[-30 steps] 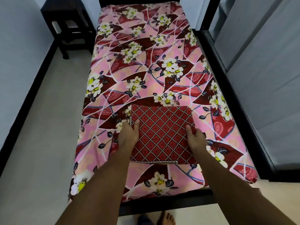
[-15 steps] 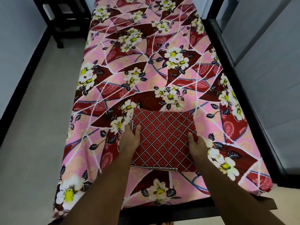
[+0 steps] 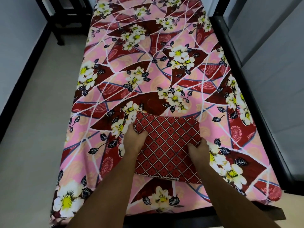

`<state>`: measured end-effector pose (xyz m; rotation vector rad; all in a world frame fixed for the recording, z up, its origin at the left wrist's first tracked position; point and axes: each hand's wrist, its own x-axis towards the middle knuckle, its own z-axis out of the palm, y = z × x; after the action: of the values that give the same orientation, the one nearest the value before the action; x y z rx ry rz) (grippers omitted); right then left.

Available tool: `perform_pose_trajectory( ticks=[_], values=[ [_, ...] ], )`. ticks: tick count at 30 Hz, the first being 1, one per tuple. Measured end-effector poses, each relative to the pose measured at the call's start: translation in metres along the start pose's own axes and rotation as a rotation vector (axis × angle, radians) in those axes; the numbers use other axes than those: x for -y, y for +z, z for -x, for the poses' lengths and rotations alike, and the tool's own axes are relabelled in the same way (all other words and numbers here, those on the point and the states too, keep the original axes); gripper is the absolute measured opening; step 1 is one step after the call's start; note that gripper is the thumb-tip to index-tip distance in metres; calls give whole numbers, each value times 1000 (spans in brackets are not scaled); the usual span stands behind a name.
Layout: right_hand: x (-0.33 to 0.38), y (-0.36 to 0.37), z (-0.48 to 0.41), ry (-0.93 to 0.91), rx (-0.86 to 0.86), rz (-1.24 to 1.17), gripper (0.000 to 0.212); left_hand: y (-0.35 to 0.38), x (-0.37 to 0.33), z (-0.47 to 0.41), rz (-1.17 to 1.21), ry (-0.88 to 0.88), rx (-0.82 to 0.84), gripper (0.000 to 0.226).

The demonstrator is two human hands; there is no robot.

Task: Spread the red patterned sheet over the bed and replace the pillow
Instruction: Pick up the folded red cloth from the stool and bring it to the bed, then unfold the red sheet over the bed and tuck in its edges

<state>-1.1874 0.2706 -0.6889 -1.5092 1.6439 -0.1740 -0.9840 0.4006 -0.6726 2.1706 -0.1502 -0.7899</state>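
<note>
Still folded near the foot of the bed, red patterned sheet pinched at its edges by left hand and right hand, fingers clamped on cloth; likely to unfold crooked if layers slip unevenly.

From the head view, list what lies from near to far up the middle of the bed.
Dark bed frame rail → floral bedsheet near edge → folded red patterned sheet, gripped by left hand and right hand → open stretch of floral bedsheet → dark stool at far left.
</note>
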Motion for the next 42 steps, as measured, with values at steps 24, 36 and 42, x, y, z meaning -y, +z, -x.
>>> perform_pose_trajectory(
  ticks=[24,36,42],
  values=[
    [9,-4,51,310,-72,-331,60,9,-5,-2,-317,-68,-46,56],
    [-23,62,130,686,26,-934,78,53,-98,-1,-854,610,118,58],
    [6,56,139,777,220,-838,37,57,-89,-13,-965,654,190,66]
  ],
)
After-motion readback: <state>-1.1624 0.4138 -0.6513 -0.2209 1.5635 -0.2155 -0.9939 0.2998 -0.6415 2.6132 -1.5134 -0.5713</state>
